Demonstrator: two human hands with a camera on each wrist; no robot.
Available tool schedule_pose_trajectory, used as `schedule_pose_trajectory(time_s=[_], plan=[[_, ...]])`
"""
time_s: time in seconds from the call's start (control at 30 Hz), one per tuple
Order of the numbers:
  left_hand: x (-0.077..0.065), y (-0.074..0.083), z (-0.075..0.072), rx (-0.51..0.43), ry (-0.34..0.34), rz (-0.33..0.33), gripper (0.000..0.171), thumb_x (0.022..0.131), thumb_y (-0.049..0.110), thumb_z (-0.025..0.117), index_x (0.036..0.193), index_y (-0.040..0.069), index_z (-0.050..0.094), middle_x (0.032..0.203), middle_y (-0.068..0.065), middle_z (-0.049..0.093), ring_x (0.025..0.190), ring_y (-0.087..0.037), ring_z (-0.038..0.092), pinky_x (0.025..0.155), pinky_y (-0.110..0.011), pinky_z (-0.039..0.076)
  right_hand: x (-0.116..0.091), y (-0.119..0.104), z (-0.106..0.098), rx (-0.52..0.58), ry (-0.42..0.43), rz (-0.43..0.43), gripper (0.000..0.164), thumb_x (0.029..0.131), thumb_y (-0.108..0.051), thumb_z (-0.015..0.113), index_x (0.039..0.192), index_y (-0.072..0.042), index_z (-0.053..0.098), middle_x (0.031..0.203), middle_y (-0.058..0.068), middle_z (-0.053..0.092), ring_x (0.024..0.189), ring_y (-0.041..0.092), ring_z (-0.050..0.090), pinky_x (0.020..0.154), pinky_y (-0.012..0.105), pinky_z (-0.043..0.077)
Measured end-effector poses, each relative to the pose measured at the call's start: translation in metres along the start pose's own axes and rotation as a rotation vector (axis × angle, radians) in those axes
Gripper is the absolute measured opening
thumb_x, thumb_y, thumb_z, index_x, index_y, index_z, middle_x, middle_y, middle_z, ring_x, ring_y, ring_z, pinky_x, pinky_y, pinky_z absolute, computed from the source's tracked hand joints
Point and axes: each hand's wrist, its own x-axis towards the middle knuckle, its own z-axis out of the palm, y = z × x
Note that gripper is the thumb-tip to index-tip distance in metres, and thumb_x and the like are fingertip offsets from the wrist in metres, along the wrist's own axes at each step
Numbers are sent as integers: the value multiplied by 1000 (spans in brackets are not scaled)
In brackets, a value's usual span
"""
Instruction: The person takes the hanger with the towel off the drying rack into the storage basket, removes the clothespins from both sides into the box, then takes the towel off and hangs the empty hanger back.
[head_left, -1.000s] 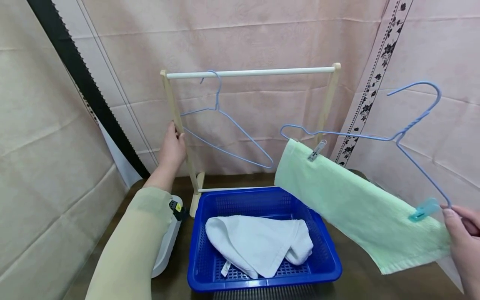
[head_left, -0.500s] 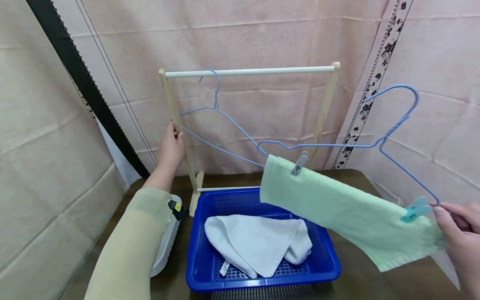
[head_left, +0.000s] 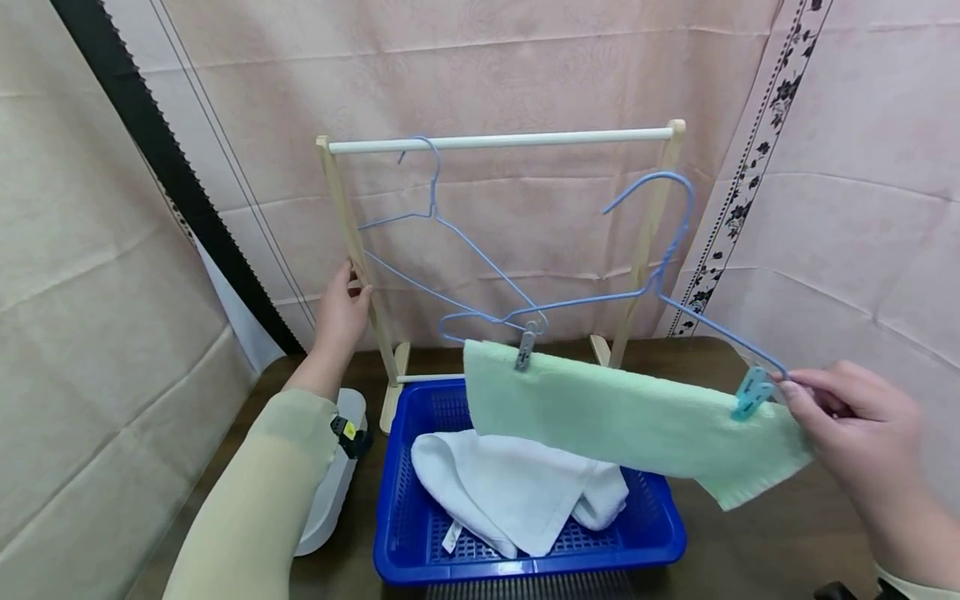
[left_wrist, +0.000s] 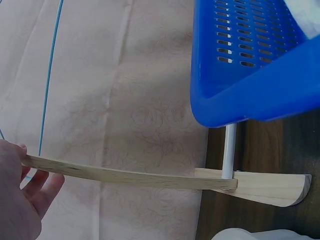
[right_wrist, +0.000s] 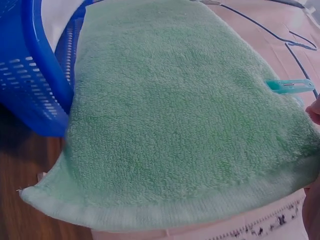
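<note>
My right hand (head_left: 855, 417) pinches the right end of a blue wire hanger (head_left: 577, 300), held tilted in front of the rack. From its lower bar hangs a light green towel (head_left: 622, 417), clipped by a grey clothespin (head_left: 527, 346) and a teal clothespin (head_left: 752, 393). The towel fills most of the right wrist view. My left hand (head_left: 343, 312) grips the left wooden post of the drying rack (head_left: 352, 217); in the left wrist view its thumb and fingers lie about the post (left_wrist: 115, 175). A second blue hanger (head_left: 480, 254) hangs bare on the rack's white top rod (head_left: 502, 142).
Below the towel, a blue basket (head_left: 525, 571) holds a crumpled white towel (head_left: 510, 492). Beside it on the left lies a white oblong container (head_left: 330, 500), partly behind my sleeve. All stand on a dark brown table (head_left: 780, 542). Curtains (head_left: 540, 67) enclose the back and sides.
My right hand has carried the hanger and green towel leftward and its hook now overlaps the rack's right post. My left hand has slid slightly down the left post.
</note>
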Motion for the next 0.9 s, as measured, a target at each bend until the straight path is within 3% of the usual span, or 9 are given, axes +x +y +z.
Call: schedule_pose_trajectory(time_s=[0.2,0.37,0.9], plan=[[-2,-2,1,-23,3,-1,63,104,17,51,159,18,20,150,-16,41,128,-33,51,96,-47,50,6,10,15,-114,-118,16,15,69,17,69,79,7,74,64,-12,49,60,1,38,50,15,26],[-2,-7,2,-20,-5,-5,61,103,18,53,157,14,25,146,-16,45,126,-32,52,95,-45,51,8,13,31,-139,-175,8,20,67,17,71,80,3,75,63,-10,46,61,0,37,50,16,26],[-3,-19,5,-35,-23,-37,62,103,26,54,157,14,25,146,-16,45,127,-32,51,95,-44,51,18,21,73,-124,-221,-9,23,66,21,71,81,3,75,60,-4,39,58,2,33,48,19,25]])
